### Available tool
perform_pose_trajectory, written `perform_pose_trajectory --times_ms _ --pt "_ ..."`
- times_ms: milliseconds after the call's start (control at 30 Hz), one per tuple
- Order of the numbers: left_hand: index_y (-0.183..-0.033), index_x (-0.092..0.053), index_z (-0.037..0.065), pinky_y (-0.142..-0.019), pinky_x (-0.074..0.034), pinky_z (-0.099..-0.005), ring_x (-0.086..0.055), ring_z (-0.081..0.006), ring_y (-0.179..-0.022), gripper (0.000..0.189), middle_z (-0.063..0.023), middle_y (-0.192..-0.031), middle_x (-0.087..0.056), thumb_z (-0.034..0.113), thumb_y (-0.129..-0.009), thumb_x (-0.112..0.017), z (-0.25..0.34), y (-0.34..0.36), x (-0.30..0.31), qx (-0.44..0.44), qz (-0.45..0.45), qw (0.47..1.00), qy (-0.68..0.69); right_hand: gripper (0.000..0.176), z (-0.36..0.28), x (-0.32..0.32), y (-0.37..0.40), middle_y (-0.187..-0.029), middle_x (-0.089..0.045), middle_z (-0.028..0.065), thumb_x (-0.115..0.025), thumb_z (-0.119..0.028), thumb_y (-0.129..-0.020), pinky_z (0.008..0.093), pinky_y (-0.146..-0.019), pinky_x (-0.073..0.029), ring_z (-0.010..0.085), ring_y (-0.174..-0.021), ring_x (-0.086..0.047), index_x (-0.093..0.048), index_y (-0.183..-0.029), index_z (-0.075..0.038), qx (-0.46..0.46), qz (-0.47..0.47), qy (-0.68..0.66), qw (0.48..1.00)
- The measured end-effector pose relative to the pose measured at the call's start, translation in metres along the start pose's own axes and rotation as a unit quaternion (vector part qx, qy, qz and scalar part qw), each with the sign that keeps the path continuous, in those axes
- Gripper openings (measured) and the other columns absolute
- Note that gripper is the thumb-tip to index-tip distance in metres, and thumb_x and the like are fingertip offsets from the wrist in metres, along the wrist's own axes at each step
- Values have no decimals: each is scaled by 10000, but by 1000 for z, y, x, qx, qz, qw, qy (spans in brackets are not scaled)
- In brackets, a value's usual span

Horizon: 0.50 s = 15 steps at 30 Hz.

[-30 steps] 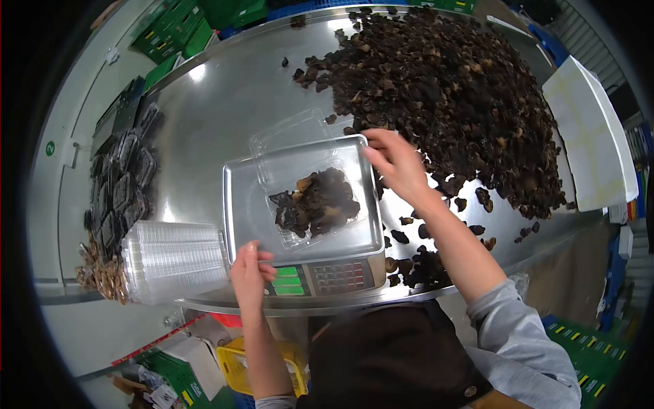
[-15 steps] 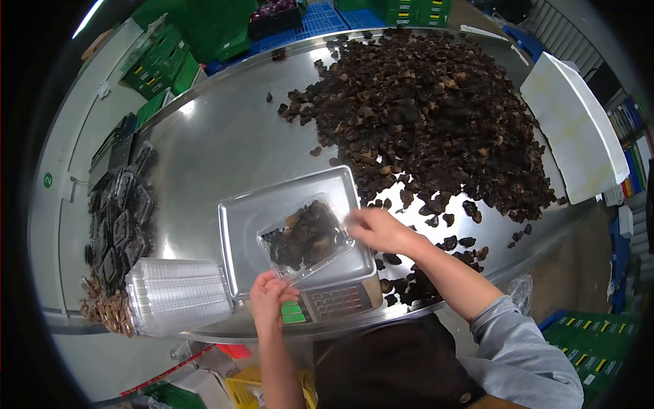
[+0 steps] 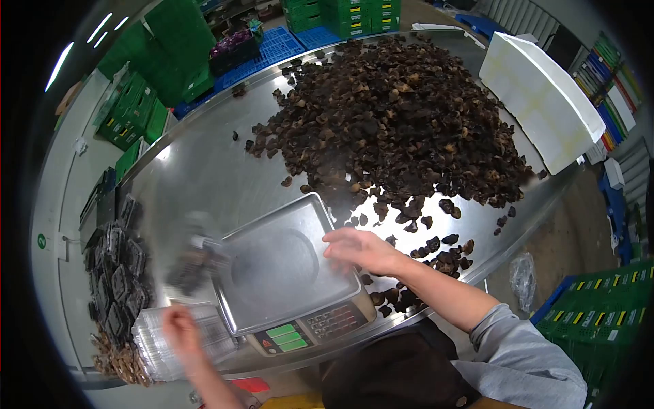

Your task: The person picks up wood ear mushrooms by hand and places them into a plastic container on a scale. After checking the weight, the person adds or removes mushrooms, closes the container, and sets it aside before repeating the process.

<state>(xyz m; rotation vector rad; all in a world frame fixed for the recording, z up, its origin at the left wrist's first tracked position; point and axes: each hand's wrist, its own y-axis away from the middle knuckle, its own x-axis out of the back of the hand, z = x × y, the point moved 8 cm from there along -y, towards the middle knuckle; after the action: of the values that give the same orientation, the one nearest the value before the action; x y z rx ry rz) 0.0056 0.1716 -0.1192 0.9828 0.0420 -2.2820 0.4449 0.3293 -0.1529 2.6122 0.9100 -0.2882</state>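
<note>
A clear plastic punnet of dark wood ear mushrooms is smeared by motion, left of the scale's metal tray. My left hand is just below it, over the stack of clear punnets; its fingers are blurred, so I cannot tell whether they touch the filled one. At the tray's right rim my right hand holds nothing, its fingers apart and stretched to the left. The bare tray sits on the scale, whose green displays face me.
A large heap of wood ear mushrooms covers the right of the steel table. Filled dark punnets lie piled at the left edge. A white foam box stands at the far right, with green crates below on the floor.
The filled punnet has left the scale tray and moved left. My left hand has swung left with it; my right hand no longer touches it. The view has shifted slightly.
</note>
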Motion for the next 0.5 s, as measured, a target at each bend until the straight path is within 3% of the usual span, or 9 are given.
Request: perform_pose_trajectory --times_ms 33,67,100,167,233,300,367,433,500 --pt "-845 -523 19 -752 -582 -241 -606 -143 -743 93 -72 -822 -585 -38 -904 -568 62 -29 10 -64 -134 987 -53 416 3 7 0 -1051 -679 95 -603 -224 -970 292 -741 -540 149 -858 -649 -517 -1318 -14 -1 3 0 1000" --pt "-1053 -563 -94 -959 -550 -307 -638 -223 -1014 158 -165 -1015 -643 34 -963 -541 123 -57 55 -146 16 987 -64 405 8 12 0 -1048 -674 98 -591 -200 -967 277 -742 -536 138 -865 -644 -521 -1306 11 -10 1 8 1000" --pt "-1293 -428 -163 -1092 -456 -382 -530 -294 -1247 394 -244 -1258 -564 100 -1007 -496 136 -50 13 -146 12 988 -47 396 11 15 2 -1045 -670 101 -578 -176 -965 263 -742 -532 128 -871 -639 -525 -1294 36 -19 -1 16 1000" --pt "-1449 -208 -116 -1104 -419 -430 -463 -331 -1316 656 -255 -1453 -391 254 -1010 -528 147 -14 -36 -204 156 959 -120 345 16 9 11 -990 -676 79 -580 -171 -965 246 -696 -527 109 -814 -636 -564 -1249 25 -17 13 8 1000" --pt "-1436 -325 -73 -1058 -428 -411 -486 -339 -1296 662 -230 -1407 -468 335 -983 -581 168 12 -32 -269 195 843 -424 302 30 -4 23 -921 -680 66 -585 -166 -964 228 -631 -510 90 -730 -625 -594 -1206 15 -28 -22 2 999" --pt "-1319 -505 -38 -944 -461 -378 -582 -304 -1140 549 -189 -1262 -586 359 -958 -622 187 21 14 -301 180 582 -734 247 35 -14 44 -861 -686 50 -606 -186 -957 212 -593 -492 56 -680 -614 -650 -1124 -10 -78 -36 15 996" --pt "-1137 -601 -44 -843 -472 -357 -604 -252 -941 345 -154 -1053 -642 253 -962 -607 151 55 -6 -166 180 442 -863 235 40 4 48 -882 -709 83 -616 -216 -938 265 -628 -520 122 -646 -634 -682 -1075 -36 -70 -5 133 989" --pt "-988 -637 -81 -657 -453 -330 -557 -161 -690 396 -90 -785 -647 296 -884 -701 157 44 71 -99 122 499 -853 233 43 59 34 -930 -716 132 -617 -227 -905 334 -706 -540 231 -714 -675 -701 -1049 -65 27 147 313 938" --pt "-904 -628 -56 -613 -414 -314 -502 -133 -655 340 -49 -735 -605 275 -885 -700 154 48 79 -99 118 511 -846 253 36 105 21 -981 -693 156 -606 -216 -878 404 -754 -536 326 -837 -674 -690 -1080 -90 36 220 448 866"
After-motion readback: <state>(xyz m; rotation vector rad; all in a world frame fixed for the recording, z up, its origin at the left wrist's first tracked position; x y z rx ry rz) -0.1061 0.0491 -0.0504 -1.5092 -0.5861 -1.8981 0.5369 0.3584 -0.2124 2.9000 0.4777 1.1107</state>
